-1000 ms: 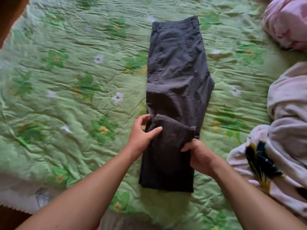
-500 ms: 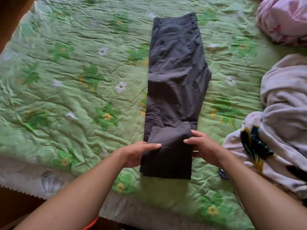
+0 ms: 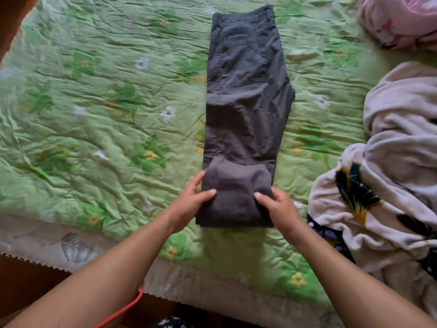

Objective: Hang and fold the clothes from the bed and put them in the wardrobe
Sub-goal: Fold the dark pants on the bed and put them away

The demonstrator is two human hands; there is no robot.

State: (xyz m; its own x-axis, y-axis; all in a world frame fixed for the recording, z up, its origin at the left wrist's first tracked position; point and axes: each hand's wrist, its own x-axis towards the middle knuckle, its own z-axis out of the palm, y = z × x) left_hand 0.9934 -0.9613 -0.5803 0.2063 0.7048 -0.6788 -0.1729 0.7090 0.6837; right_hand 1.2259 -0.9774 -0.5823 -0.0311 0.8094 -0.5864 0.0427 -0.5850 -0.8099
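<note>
On the green-quilted bed (image 3: 106, 138), grey trousers (image 3: 246, 102) are laid lengthwise; right of the trousers, pale crumpled clothes (image 3: 397, 143) are heaped.

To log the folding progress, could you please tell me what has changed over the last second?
The left hand and right hand turned the folded lower end of the dark trousers over towards the waistband, so the laid-out length is shorter. Both hands kept their grip on the fold's sides. The upper part still lies flat on the green quilt; the pale clothes pile is unmoved.
</note>
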